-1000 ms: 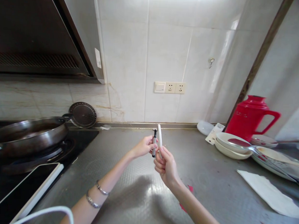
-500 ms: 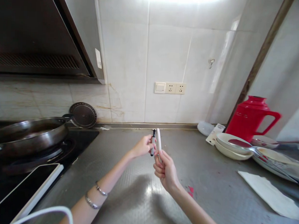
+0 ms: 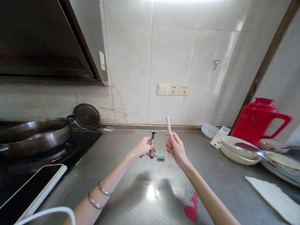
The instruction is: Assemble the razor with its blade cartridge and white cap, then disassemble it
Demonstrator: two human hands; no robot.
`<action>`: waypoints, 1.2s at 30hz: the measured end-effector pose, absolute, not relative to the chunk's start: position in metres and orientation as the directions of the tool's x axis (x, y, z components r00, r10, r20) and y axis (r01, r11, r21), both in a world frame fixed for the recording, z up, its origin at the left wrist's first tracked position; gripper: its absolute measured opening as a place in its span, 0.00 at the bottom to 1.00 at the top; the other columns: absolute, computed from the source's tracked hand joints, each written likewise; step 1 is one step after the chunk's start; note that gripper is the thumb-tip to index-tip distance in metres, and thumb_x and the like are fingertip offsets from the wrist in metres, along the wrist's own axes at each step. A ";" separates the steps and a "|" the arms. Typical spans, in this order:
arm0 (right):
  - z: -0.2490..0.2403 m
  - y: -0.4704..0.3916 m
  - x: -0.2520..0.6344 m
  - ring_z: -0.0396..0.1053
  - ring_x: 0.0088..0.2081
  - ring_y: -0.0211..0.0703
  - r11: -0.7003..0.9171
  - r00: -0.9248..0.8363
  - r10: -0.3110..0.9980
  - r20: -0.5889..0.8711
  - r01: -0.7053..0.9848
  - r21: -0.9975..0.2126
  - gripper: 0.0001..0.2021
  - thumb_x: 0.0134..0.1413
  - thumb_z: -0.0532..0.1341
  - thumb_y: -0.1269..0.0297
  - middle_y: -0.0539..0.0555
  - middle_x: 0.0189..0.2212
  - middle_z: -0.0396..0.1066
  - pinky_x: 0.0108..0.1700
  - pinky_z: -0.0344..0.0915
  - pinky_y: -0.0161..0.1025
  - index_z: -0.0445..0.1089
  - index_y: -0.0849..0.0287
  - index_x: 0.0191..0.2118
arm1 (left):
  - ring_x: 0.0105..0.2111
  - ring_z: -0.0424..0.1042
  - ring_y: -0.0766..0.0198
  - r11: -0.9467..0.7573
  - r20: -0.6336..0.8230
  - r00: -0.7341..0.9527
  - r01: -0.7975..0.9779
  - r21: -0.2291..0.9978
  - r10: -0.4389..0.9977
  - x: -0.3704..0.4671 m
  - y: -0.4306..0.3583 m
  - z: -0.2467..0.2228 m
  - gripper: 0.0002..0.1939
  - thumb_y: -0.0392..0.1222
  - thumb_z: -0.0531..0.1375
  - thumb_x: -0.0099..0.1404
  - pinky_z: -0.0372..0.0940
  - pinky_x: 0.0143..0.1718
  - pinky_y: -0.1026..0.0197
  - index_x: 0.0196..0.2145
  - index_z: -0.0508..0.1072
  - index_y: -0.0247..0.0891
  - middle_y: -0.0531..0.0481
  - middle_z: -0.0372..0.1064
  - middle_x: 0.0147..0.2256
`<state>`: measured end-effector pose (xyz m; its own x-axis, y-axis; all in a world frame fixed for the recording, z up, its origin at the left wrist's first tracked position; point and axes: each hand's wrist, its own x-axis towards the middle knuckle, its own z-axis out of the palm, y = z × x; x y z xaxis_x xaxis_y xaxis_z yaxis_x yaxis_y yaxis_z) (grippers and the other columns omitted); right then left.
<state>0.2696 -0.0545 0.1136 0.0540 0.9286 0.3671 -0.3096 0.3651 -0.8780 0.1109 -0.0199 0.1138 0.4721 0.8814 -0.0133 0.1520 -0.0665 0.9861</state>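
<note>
My left hand (image 3: 144, 147) pinches the grey-and-black handle of a razor (image 3: 152, 146), held upright over the middle of the counter. A thin dark piece pokes out below the same hand. To the right, my right hand (image 3: 176, 147) is closed on a slim white stick-like object (image 3: 168, 125) that points up and slightly left; its lower end is hidden in the fingers. Between the hands, a small green-and-black piece like a razor cartridge (image 3: 160, 158) shows at the counter. The two held objects are apart.
At left are a pan (image 3: 33, 136) on the black stove (image 3: 87, 138) and a white-edged phone (image 3: 26, 193) with a white cable. Stacked bowls (image 3: 239, 155), a red thermos (image 3: 259, 121) and a white paper (image 3: 275, 200) sit at right. Red scraps (image 3: 192, 209) lie near my right forearm.
My right hand has moved right with the white object, away from my left hand. The small green-and-black piece and more of the red patch now show. The view has shifted slightly.
</note>
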 end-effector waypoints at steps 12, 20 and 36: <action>0.164 -0.004 0.295 0.55 0.20 0.32 0.554 -0.153 0.832 0.534 0.170 -0.815 0.15 0.47 0.60 0.52 0.48 0.19 0.64 0.22 0.51 0.31 0.73 0.61 0.29 | 0.18 0.71 0.62 0.009 -0.060 0.460 0.113 0.994 0.886 0.102 -0.025 0.132 0.09 0.34 0.56 0.51 0.66 0.20 0.62 0.31 0.59 0.35 0.53 0.66 0.19; 0.172 -0.016 0.314 0.54 0.19 0.32 0.540 -0.289 0.841 0.457 0.483 -0.689 0.18 0.47 0.59 0.51 0.48 0.16 0.62 0.21 0.47 0.31 0.72 0.63 0.23 | 0.19 0.72 0.60 0.008 -0.015 0.468 0.017 1.000 0.883 0.100 -0.030 0.139 0.20 0.35 0.58 0.51 0.67 0.21 0.61 0.41 0.56 0.36 0.54 0.67 0.21; 0.168 -0.011 0.315 0.53 0.20 0.32 0.575 -0.342 0.813 0.472 0.601 -0.555 0.22 0.47 0.59 0.47 0.47 0.14 0.58 0.21 0.47 0.31 0.69 0.64 0.20 | 0.19 0.73 0.56 0.075 -0.066 0.629 0.013 0.997 0.774 0.106 -0.037 0.140 0.16 0.35 0.58 0.48 0.67 0.19 0.60 0.35 0.56 0.36 0.51 0.69 0.20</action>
<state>0.3153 -0.0114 0.1685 -0.3420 0.8128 0.4716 0.6011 0.5750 -0.5551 0.1056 -0.0373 0.1399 0.6292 0.7744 -0.0661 0.0131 0.0745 0.9971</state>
